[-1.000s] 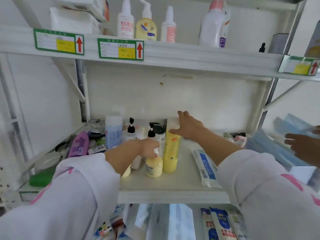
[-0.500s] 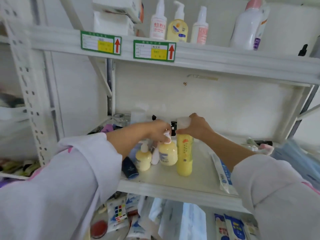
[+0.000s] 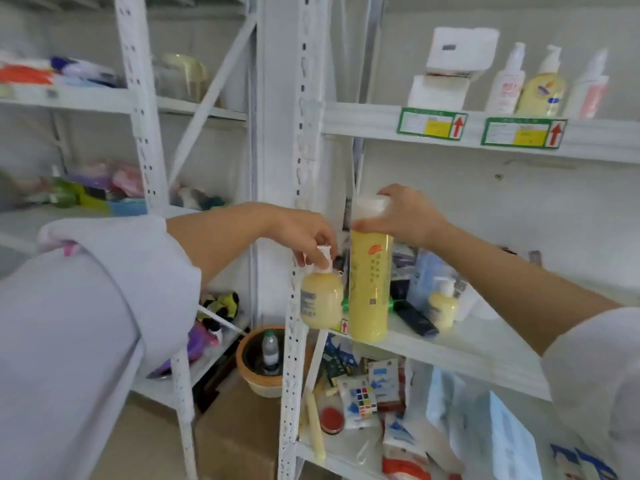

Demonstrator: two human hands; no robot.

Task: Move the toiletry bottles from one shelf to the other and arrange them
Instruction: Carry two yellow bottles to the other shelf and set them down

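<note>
Since the earlier frame both bottles have left the shelf board and your view has swung left, bringing a second rack into sight; item one, small yellow pump bottle (image 3: 321, 299): your left hand (image 3: 304, 233) pinches its white pump head from above, body hanging in front of the perforated upright (image 3: 294, 341), just off the front left corner of the middle shelf (image 3: 450, 348); item two, tall yellow bottle (image 3: 370, 285): your right hand (image 3: 408, 216) grips its white cap, fingers curled round it, bottle upright, its base at the shelf's front edge, whether touching cannot be told; the two bottles sit just beside each other; item three, smaller yellow pump bottle (image 3: 442, 304): standing on the middle shelf, further right among dark and blue toiletries; item four, upper shelf (image 3: 363, 121): three pump bottles (image 3: 543, 86) in a row beside stacked white boxes (image 3: 453, 64), two green labels (image 3: 433, 123) with red arrows on its front lip; item five, left rack (image 3: 138, 98): blurred, colourful goods on its shelves.
</note>
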